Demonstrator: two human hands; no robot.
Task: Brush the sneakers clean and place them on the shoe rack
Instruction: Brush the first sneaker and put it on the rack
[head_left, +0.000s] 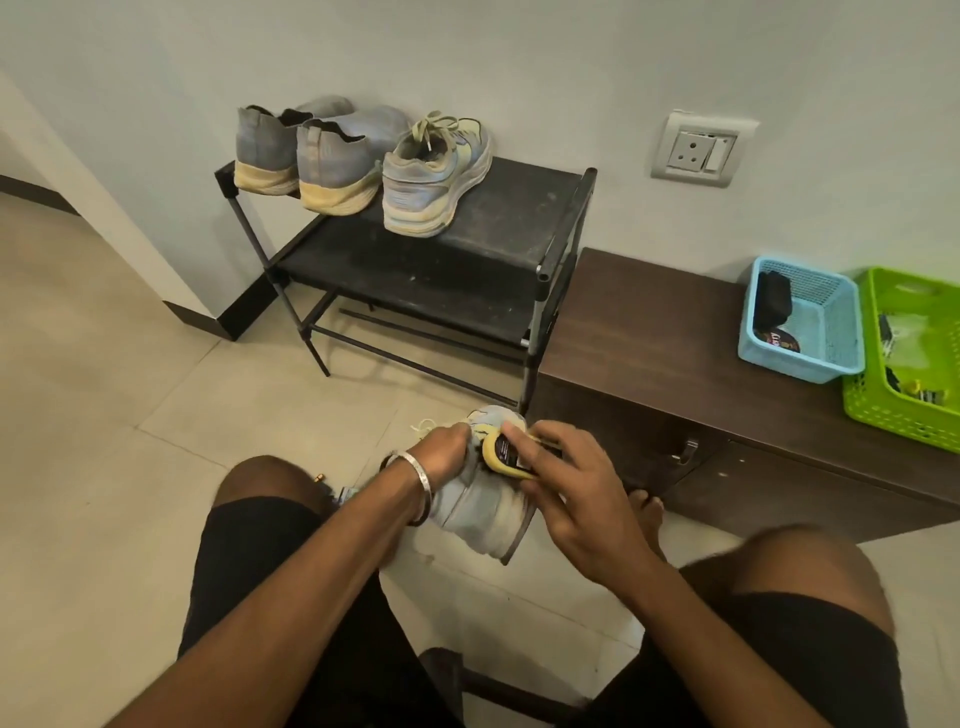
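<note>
Down between our knees, just above the floor tiles, we have the fourth sneaker (480, 512) in work: left hand (441, 454) curls over its collar and pins it, right hand (566, 493) wraps a yellow-backed brush (506, 457) and holds it against the upper near the laces. Progress looks like roughly three quarters: three shoes sit on the top shelf of the shoe rack (519, 208), a grey pair (311, 150) at the left end and one laced sneaker (436, 176) beside them, heels toward us. We can't tell from here how clean those are. Left to do: finish brushing this one, then set it next to its mate; the right part of the shelf is bare, so there's room. Around us: a dark wood cabinet (649, 332) just right of the rack, carrying a blue basket (800, 322) with some dark items in it and a green basket (904, 358) touching it. A wall socket (698, 150) sits above. The rack's right corner post stands close to the reach path, so we likely lift over it.
</note>
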